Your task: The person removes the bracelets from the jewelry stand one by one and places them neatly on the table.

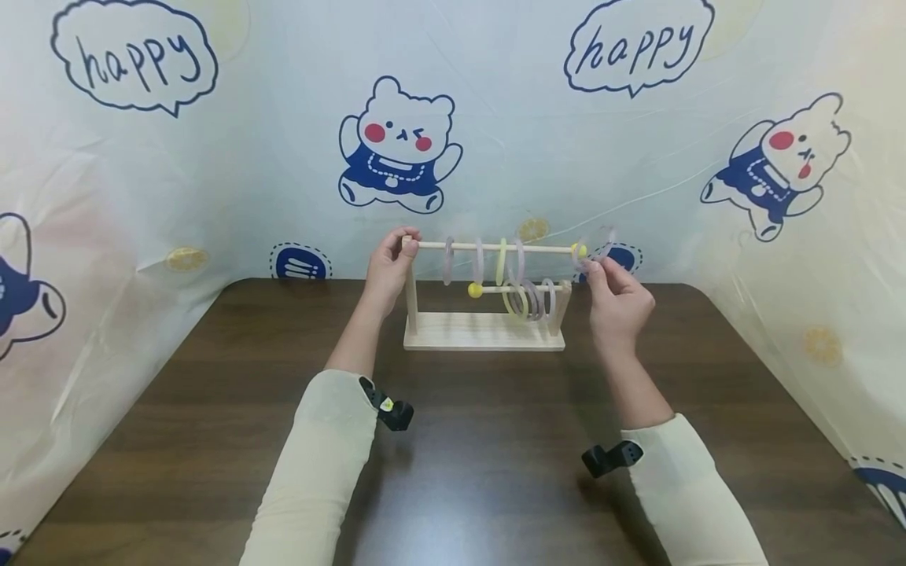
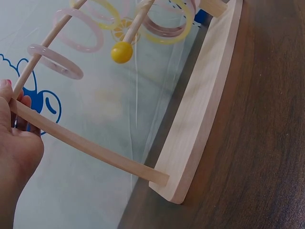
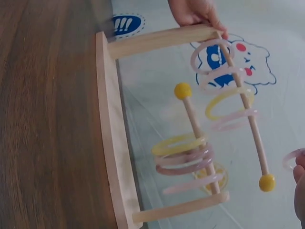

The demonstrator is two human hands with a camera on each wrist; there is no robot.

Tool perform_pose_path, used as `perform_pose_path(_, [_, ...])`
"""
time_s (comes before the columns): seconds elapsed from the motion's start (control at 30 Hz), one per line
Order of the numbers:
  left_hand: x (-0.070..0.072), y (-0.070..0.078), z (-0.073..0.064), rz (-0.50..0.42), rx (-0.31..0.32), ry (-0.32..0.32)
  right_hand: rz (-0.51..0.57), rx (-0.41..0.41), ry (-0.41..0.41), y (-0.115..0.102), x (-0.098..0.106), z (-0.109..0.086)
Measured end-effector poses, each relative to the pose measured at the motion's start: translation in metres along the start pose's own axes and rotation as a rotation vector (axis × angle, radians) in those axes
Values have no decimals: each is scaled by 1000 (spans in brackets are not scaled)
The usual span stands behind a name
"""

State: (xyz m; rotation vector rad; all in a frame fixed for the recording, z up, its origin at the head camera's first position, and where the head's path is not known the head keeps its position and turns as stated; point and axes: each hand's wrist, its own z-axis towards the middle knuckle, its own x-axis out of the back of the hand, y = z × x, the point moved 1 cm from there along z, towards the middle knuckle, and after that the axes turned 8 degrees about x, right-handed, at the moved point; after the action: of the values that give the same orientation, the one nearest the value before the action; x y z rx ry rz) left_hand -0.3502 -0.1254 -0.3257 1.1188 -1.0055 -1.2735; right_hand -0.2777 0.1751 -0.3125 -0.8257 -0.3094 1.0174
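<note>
A pale wooden bangle rack [image 1: 481, 334] stands on the table, with two rods at different heights, each tipped by a yellow knob. My left hand [image 1: 385, 267] grips the top of its left post, thumb in front. Purple, pink and yellow bangles hang along the upper rod [image 3: 258, 145]. More bangles in the same colours crowd toward the post end of the lower rod [image 2: 138, 21]. Just past the upper knob [image 3: 267, 182], my right hand [image 1: 619, 306] pinches a translucent purplish bangle [image 3: 289, 160]. In the right wrist view that bangle is apart from the knob, partly cut off by the frame edge.
The dark wooden table [image 1: 481, 456] extends in front of the rack. Behind it hangs a pale curtain [image 1: 283, 141] printed with bears and lettering. Each sleeve cuff carries a small black camera [image 1: 396, 414].
</note>
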Motion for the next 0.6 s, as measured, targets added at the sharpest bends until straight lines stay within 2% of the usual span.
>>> perform_pose_path(0.3, [0, 0, -1, 21, -16, 4, 173, -32, -39, -3, -9, -6])
perform_pose_path(0.47, [-1, -2, 0, 24, -33, 12, 259, -96, -49, -5, -13, -10])
perform_pose_path(0.6, [-1, -3, 1, 23, -30, 14, 284, -135, -64, -5, -17, -14])
